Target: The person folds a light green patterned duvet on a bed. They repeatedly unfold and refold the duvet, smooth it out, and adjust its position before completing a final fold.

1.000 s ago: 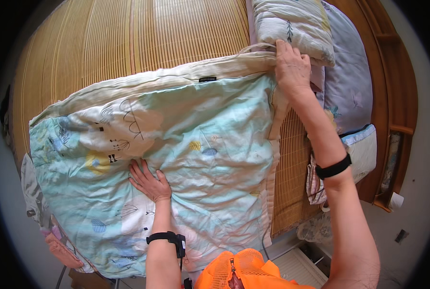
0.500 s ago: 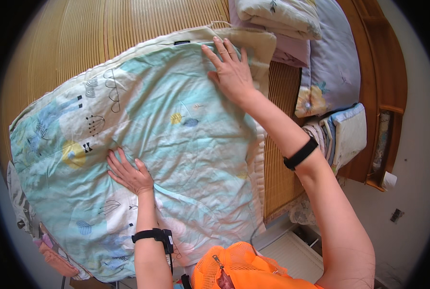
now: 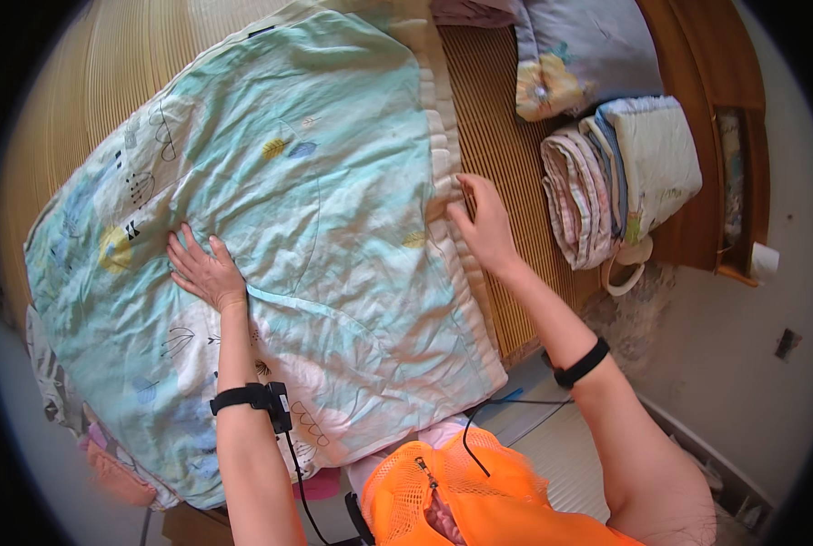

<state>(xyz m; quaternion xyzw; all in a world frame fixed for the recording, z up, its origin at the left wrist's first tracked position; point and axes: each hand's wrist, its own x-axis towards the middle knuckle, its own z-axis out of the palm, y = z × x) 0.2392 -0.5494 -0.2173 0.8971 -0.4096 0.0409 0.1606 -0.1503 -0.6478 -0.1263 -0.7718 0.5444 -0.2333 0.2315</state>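
Observation:
A thin quilt (image 3: 352,232) in pale green and white, printed with leaves and plants, lies spread and wrinkled over a cream pad (image 3: 468,289) whose edge shows along the right side. My left hand (image 3: 208,271) rests flat on the quilt's left-middle part, fingers spread. At the right border my right hand (image 3: 488,226) has its fingers bent around the cream pad's edge, thumb below them; the fabric bunches at the fingertips. Black straps circle both my forearms, and the left one carries a small black box (image 3: 279,407) with a cable.
The bedding lies on a slatted bamboo mat (image 3: 484,109). To the right are a grey floral pillow (image 3: 593,55) and a stack of folded bedding (image 3: 620,173), beside a wooden headboard (image 3: 697,182). A white wall (image 3: 788,300) rises beyond it.
My right hand has come down from the quilt's far corner to its right border and curled at the edge. My left hand stays flat on the quilt. The whole view has shifted.

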